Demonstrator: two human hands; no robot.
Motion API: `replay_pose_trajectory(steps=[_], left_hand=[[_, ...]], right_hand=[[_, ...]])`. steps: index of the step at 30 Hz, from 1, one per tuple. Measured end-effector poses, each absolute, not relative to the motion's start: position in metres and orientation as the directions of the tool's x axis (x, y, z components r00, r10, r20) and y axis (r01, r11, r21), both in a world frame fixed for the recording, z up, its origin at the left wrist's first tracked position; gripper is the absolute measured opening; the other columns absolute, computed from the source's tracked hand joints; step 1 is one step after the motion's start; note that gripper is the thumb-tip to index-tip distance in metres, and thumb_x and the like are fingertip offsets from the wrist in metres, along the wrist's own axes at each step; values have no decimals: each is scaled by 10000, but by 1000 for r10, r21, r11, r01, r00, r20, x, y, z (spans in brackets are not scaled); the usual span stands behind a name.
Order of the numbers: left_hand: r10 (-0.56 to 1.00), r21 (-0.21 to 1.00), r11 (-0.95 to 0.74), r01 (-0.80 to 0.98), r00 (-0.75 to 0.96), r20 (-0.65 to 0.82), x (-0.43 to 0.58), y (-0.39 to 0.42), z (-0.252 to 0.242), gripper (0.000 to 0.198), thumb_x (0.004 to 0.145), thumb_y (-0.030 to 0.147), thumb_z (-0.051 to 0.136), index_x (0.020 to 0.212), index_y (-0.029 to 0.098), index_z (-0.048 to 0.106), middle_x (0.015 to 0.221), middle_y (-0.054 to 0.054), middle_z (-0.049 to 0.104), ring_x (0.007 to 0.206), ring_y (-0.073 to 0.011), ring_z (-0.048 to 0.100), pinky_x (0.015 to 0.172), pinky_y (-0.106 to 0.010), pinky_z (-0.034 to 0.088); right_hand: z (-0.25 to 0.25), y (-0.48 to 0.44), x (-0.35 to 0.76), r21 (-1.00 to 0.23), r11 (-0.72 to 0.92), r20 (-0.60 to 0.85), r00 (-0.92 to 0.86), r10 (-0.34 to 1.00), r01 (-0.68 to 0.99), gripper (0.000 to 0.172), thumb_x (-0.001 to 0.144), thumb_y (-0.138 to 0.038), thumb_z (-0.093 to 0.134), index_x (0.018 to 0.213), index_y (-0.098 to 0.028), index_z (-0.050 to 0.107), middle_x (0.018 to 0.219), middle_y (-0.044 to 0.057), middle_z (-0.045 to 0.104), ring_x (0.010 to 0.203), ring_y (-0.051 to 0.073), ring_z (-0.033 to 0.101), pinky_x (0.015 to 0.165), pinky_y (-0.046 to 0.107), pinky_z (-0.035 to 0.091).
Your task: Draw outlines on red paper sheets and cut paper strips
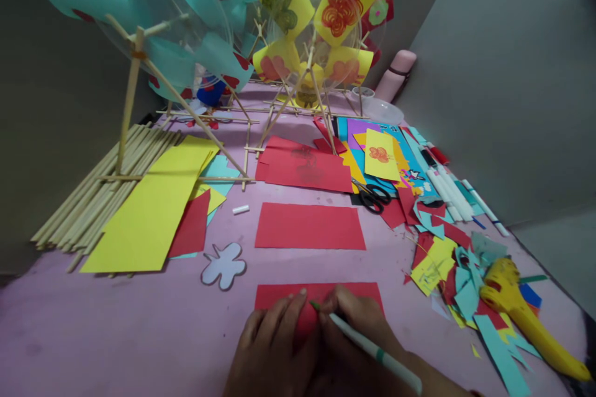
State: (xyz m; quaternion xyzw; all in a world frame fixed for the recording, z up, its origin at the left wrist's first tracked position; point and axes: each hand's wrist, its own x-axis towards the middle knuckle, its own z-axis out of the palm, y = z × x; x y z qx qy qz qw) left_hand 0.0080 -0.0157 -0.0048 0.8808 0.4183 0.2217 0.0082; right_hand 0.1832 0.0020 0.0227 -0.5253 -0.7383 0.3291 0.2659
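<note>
My left hand lies flat, fingers spread, on a red paper rectangle at the near edge of the pink table. My right hand is closed around a white marker with a green tip; its tip touches the red paper between my hands. A second red rectangle lies just beyond. A white flower-shaped cutout sits to the left of my hands.
Yellow paper and wooden sticks lie at the left. Stick-built pinwheels with teal and yellow blades stand at the back. Black scissors, markers, paper scraps and a yellow glue gun fill the right.
</note>
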Motion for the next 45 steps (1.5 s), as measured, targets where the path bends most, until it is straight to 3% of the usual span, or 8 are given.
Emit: replay_pose_trajectory(steps=[5,18,27,34,45], left_hand=[[736,183,-652,736,556,385,7,-16,-5,407,956,483,292,1142,278,591,1229,-77,583,1065,-255,516,860,-401,353],[735,163,-649,743,558,385,6,-16,-5,387,951,479,323,1159,287,587,1230,-74,592,1053,-253,525,857,-396,366],[723,151,-657,738,561,403,7,-15,2,322,950,457,351,1072,313,611,1191,-79,605,1031,-259,532,832,-400,369],[671,42,-697,716,630,390,3,-8,5,458,903,498,435,1209,178,551,1157,-83,646,986,-245,555,824,-374,364],[661,24,-704,710,642,389,3,-6,5,496,887,542,446,1212,185,558,1144,-64,657,991,-228,547,823,-347,360]], right_hand=[[23,2,185,-755,199,23,-278,960,624,126,858,-200,395,736,-232,398,551,-35,574,452,107,518,434,189,358],[25,1,183,-806,109,-20,-210,977,581,124,838,-236,422,716,-233,401,520,-49,523,432,106,469,412,199,317],[33,-3,188,-934,-243,-243,33,970,261,214,795,-349,531,665,-224,416,484,-93,358,421,84,297,411,197,235],[30,-2,188,-920,-107,-139,-58,989,378,166,815,-311,495,692,-221,427,504,-90,349,435,89,308,409,201,233],[21,2,191,-885,66,-12,-165,986,461,117,851,-224,456,741,-227,418,525,-81,448,435,92,422,411,186,293]])
